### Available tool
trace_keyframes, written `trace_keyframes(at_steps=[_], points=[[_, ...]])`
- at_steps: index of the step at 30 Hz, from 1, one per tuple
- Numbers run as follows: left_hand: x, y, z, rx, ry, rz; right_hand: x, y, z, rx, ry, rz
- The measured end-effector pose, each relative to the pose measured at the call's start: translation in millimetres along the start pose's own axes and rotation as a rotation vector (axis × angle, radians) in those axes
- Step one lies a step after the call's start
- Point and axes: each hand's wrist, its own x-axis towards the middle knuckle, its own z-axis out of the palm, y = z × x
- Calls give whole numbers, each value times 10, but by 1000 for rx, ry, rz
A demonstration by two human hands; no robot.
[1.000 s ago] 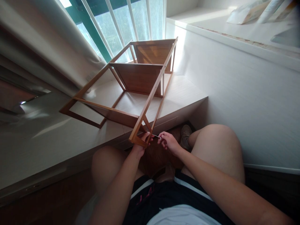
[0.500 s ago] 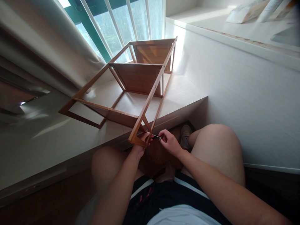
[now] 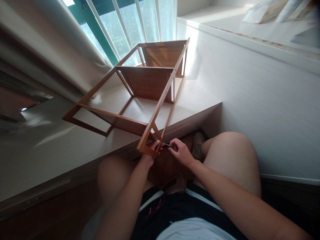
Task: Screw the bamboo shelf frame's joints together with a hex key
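Note:
A brown wooden shelf rack lies on its side over the pale ledge, its near end jutting past the ledge's front edge. My left hand is closed around the near lower corner of the rack, partly hidden behind the wooden bars. To the right of that corner, my right hand pinches the bent end of a thin metal hex key. The key's long arm points left at the rack's frame, beside my left fingertips. Where its tip meets the wood is too small to make out.
The pale ledge runs beneath the rack, with a white panel wall on the right. A barred window and beige curtain stand behind. Packages lie on the upper right shelf. My knees flank the work.
My right fingers have shifted slightly and the bent end of the hex key has turned in them. The rack and my left hand stay in place.

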Motion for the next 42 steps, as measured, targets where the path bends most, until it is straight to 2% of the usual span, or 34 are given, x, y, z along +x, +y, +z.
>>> trace_keyframes(at_steps=[18, 30, 37, 42], points=[[23, -9, -6, 19, -1, 4, 7, 13, 7, 49, 4, 35], [25, -6, -10, 29, -7, 5, 17, 83, 41, 205, 5, 165], [20, -2, -11, 35, -6, 6, 20, 108, 57, 238, 3, 193], [22, -2, -4, 37, -3, 7, 28, 100, 66, 362, -12, 272]])
